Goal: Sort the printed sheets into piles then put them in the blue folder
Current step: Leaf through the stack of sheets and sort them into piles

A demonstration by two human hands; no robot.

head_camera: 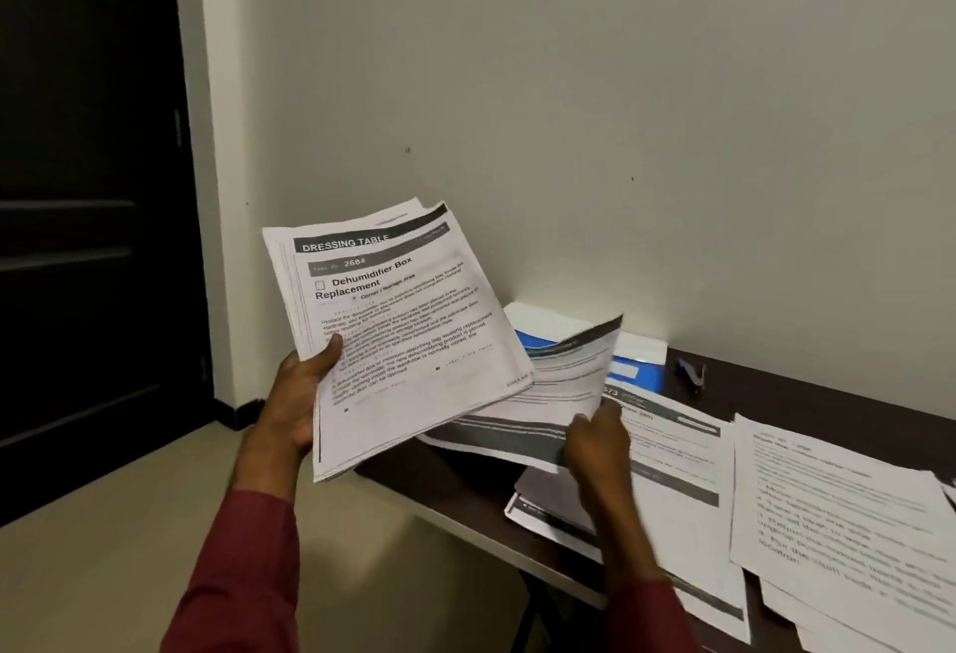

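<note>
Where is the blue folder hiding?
The blue folder lies on the dark table by the wall, mostly covered by the sheet in the right hand.

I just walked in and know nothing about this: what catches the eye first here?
First, the thick stack of printed white sheets held up in the left hand, its top page headed "Dehumidifier Box Replacement". To its right, the right hand holds a single printed sheet above the dark brown table, where a glossy blue folder lies by the wall.

Top held sheet (398,342) reads "DRESSING TABLE", "2684", "Dehumidifier Box Replacement".
</note>
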